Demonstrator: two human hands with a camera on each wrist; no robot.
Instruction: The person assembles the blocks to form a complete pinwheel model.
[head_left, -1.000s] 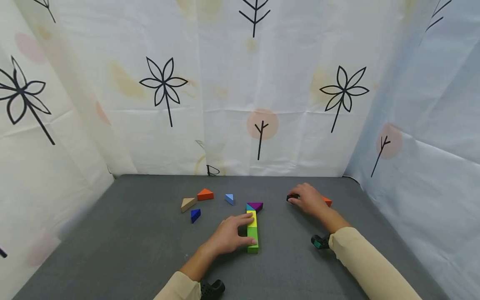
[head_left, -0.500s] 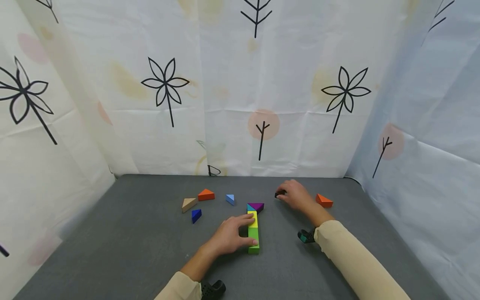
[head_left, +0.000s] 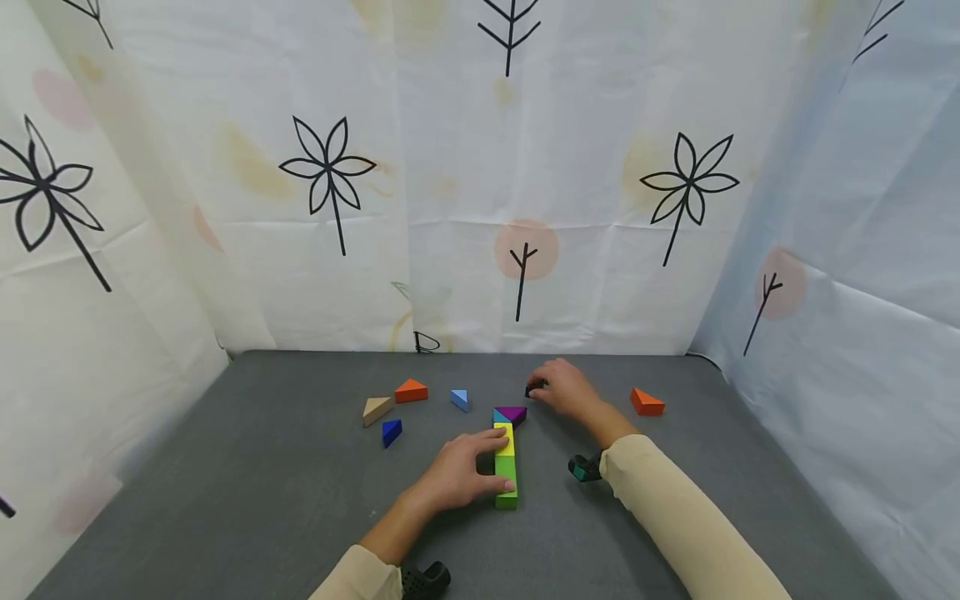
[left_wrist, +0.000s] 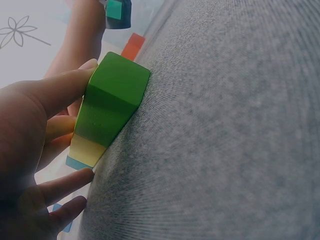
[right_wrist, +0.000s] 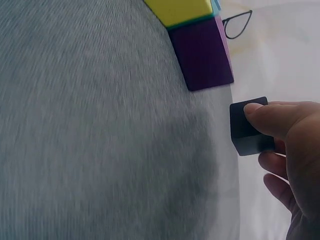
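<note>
A column of blocks lies on the table: a green block [head_left: 506, 477] nearest, a yellow block [head_left: 507, 435] behind it, then a light-blue piece [head_left: 500, 415] and a purple triangular block [head_left: 512, 413]. My left hand [head_left: 459, 472] rests along the column's left side, thumb at the green block and fingertips at the yellow one, the fingers fairly straight. Just behind the purple piece, my right hand [head_left: 567, 390] pinches a small black block [right_wrist: 246, 131] between thumb and fingers. In the right wrist view the black block is apart from the purple block [right_wrist: 202, 55].
Left of the column lie a tan triangle block [head_left: 377, 409], an orange one [head_left: 411, 390], a dark blue one [head_left: 391, 432] and a light blue one [head_left: 459, 399]. Another orange triangle block [head_left: 647, 402] lies to the right. A patterned white cloth [head_left: 450, 283] hangs behind the grey table [head_left: 255, 500].
My right hand has moved left with the black block, from beside the right orange block to close behind the purple one. My left hand has stayed in place.
</note>
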